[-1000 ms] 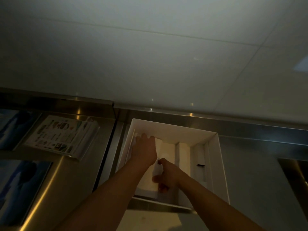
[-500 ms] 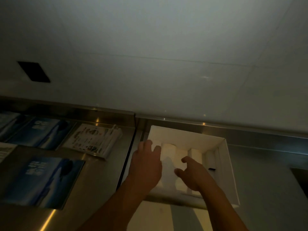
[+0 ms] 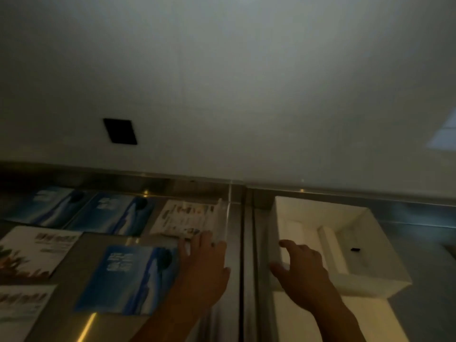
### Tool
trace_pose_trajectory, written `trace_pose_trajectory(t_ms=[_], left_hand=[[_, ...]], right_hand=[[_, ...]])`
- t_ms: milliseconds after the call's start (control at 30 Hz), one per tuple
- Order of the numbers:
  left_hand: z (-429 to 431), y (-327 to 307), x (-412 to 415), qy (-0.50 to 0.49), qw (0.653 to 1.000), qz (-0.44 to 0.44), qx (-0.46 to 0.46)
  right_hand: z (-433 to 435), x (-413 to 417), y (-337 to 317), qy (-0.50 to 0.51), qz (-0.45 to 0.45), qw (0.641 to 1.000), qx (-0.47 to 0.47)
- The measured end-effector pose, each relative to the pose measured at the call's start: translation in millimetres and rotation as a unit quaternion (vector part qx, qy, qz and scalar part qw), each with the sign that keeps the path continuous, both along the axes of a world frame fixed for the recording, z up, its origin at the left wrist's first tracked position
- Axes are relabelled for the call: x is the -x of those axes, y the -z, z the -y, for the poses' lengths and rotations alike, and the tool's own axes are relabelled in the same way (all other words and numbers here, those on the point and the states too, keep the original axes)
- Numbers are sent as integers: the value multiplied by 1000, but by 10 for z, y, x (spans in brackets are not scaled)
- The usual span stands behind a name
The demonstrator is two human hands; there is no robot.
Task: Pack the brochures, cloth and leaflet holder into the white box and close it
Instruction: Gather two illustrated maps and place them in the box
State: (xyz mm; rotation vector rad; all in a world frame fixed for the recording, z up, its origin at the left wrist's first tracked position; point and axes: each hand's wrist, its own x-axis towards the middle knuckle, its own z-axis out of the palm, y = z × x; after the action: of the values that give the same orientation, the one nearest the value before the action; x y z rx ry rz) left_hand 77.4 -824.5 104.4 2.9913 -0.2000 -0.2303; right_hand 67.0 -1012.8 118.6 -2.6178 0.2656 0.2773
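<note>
The white box (image 3: 377,275) stands open on the right of the steel counter, with white shapes inside that I cannot make out and a small black mark on its inner wall. My right hand (image 3: 299,265) hovers over its left wall, fingers spread, holding nothing. My left hand (image 3: 203,262) is outside the box, fingers apart, its fingertips at the near edge of a white printed brochure stack (image 3: 185,219). A blue brochure (image 3: 125,277) lies just left of that hand. Two more blue brochures (image 3: 111,213) lie at the back.
White leaflets (image 3: 34,253) with orange pictures lie at the far left. A dark seam (image 3: 244,267) splits the steel counter (image 3: 424,317) between brochures and box. A pale wall with a black square (image 3: 120,131) rises behind. The box's white lid flap (image 3: 315,319) lies toward me.
My left hand has come out of the box and gone left to the white brochure stack. My right hand has lifted to the box's left wall. The view has swung left.
</note>
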Motion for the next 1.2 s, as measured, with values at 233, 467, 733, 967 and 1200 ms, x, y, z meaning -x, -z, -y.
trace_pose_trajectory(t_ms=[233,467,733,967,1200], left_hand=[[-854,-84,322,-15,999,-30,-14],[-1139,-126,650,-75,995,-64,-26],[-1780,77,816,-137,989,-26,40],[-2632,297,640,-133,986,-29,99],[-4260,595,541,-213,966,-43,139]], right_hand=[[-826,258,67,-38,-31,999,-22],[-1105,343,161,-21,-47,996,-69],[-1539,547,431,-2,-106,989,-98],[-2124,455,773,66,-115,989,-62],[-3019,113,1108,162,-118,979,-39]])
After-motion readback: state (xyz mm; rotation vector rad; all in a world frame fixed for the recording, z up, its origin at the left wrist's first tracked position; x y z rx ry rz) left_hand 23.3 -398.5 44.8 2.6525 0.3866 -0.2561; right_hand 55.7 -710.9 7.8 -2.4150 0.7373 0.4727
